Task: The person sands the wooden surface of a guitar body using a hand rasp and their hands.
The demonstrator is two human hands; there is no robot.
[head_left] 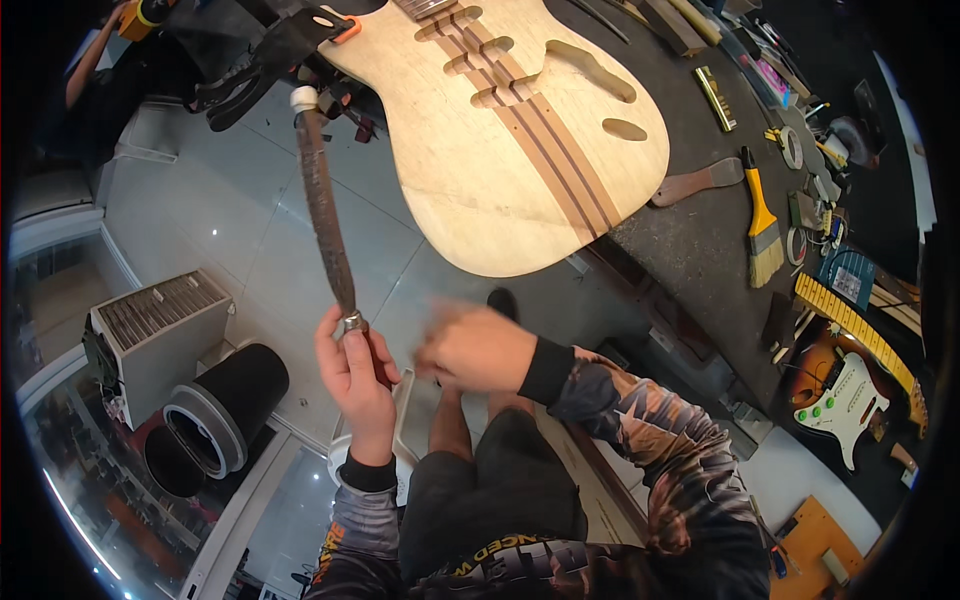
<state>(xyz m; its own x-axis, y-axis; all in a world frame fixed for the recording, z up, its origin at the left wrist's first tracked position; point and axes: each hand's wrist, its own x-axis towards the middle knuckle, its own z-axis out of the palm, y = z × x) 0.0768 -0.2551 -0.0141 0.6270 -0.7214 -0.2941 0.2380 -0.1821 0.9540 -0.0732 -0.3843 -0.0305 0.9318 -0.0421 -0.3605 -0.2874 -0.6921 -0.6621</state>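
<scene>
My left hand (357,385) is closed round the handle of a long rasp (328,215). Its dark, rough blade points up and away from me, with a metal ferrule at the handle and a white wrapped tip at the far end. Just right of that handle, my right hand (478,345) hangs in the air, its fingers smeared by motion. Beyond both hands a pale wooden guitar body (465,190) lies over the workbench edge. Darker stripes run down its middle, and it has several routed cavities. An orange-tipped clamp (345,30) sits at its upper left edge.
The dark workbench (680,245) holds a yellow-handled brush (762,225), a wooden-handled scraper (700,182) and many small tools. A sunburst electric guitar (840,390) is at the right. On the floor to the left stand a black bin (240,390) and a white boxy unit (160,335).
</scene>
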